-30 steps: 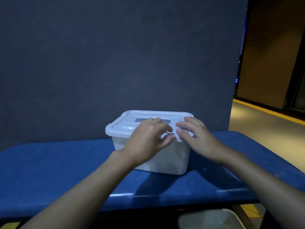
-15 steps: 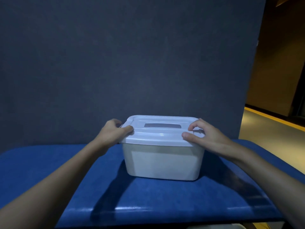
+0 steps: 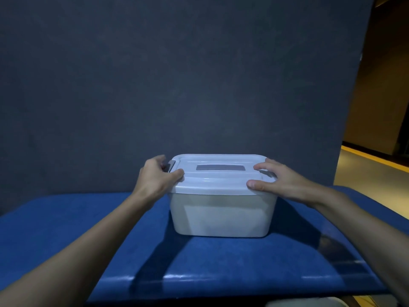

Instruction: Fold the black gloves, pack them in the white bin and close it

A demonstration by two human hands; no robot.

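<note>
Lower edge of frame: rim of a pale rounded container [image 3: 285, 303], mostly cut off; two bare forearms reach up from the lower corners over a blue padded table top [image 3: 66, 229]; white rectangular plastic bin [image 3: 221, 214] stands centre frame on the table, white plastic lid [image 3: 219, 181] seated on it, grey rectangular label [image 3: 220, 173] on top; contents can't be made out; left hand [image 3: 158, 177] grips the lid's left end, fingers curled over a grey latch [image 3: 171, 166], thumb on top; right hand [image 3: 281, 181] grips the lid's right end, thumb on front rim; hands well apart; dark grey wall panel [image 3: 177, 74] behind; tan floor with yellow stripe [image 3: 376, 160] at right.
</note>
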